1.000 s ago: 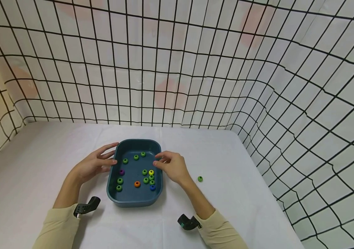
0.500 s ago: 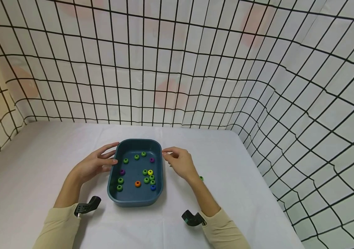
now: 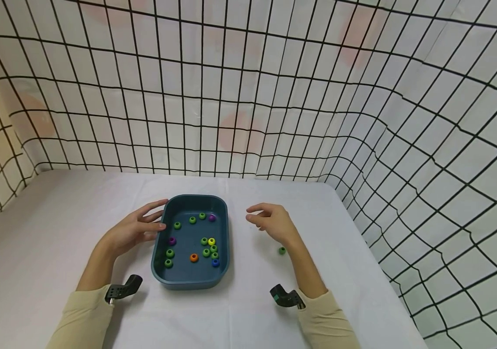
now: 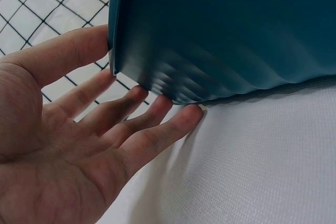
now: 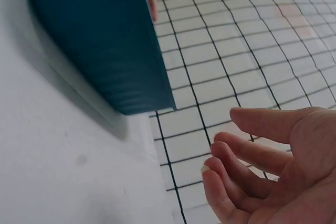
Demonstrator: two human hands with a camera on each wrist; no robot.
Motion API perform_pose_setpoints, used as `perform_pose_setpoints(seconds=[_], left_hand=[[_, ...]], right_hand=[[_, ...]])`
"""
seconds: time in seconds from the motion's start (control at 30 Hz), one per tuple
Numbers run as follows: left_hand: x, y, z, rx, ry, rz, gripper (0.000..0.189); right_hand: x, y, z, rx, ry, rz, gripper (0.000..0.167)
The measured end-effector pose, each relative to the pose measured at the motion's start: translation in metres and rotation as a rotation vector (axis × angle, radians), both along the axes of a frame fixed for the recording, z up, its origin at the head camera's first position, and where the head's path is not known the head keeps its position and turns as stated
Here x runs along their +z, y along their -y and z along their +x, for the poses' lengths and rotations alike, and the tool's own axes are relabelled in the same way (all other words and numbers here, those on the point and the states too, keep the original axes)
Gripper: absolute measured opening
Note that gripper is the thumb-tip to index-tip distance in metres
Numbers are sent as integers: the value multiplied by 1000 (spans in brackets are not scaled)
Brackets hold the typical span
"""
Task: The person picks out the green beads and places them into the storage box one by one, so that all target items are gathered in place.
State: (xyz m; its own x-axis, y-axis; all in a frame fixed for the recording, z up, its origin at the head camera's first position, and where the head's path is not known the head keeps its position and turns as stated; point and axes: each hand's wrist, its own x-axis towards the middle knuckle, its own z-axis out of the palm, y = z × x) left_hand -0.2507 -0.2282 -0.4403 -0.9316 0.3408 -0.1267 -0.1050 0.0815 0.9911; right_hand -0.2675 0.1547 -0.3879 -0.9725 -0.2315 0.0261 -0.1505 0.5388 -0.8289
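A dark teal tray (image 3: 189, 283) stands on the white cloth. In it lie several green beads (image 3: 206, 252), an orange bead (image 3: 194, 258), a yellow bead (image 3: 211, 241), a blue bead (image 3: 215, 263) and two purple ones, with one purple bead (image 3: 212, 218) near the back right. My left hand (image 3: 131, 230) touches the tray's left side; the left wrist view shows its fingertips against the outer wall (image 4: 220, 40). To the right of the tray hovers my right hand (image 3: 274, 223), fingers loosely bent and holding nothing. Below it lies a single green bead (image 3: 282, 250), partly hidden by the forearm.
White cloth (image 3: 248, 310) covers the table around the tray. A black grid net (image 3: 257, 116) hangs along the back and both sides. Each wrist carries a small black camera, such as the left one (image 3: 123, 288).
A purple bead has dropped from my right hand into the tray and rolled toward its back. The right hand has moved away to the right; my left hand stays in place.
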Motion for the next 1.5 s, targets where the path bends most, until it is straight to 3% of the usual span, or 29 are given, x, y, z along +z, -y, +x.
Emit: perform_pose_setpoints(seconds=[0.87,1.17,1.5], left_hand=[[0,-1,0,12,7,-8,83],[0,-1,0,10,5,-18,82],[-1,0,0,10,5,-20,84]], right_hand=[[-10,-74,-15,174,314,204,26],[-15,-84,-14,155,357,218,24],[-19,-92,-12,167,334,209,26]])
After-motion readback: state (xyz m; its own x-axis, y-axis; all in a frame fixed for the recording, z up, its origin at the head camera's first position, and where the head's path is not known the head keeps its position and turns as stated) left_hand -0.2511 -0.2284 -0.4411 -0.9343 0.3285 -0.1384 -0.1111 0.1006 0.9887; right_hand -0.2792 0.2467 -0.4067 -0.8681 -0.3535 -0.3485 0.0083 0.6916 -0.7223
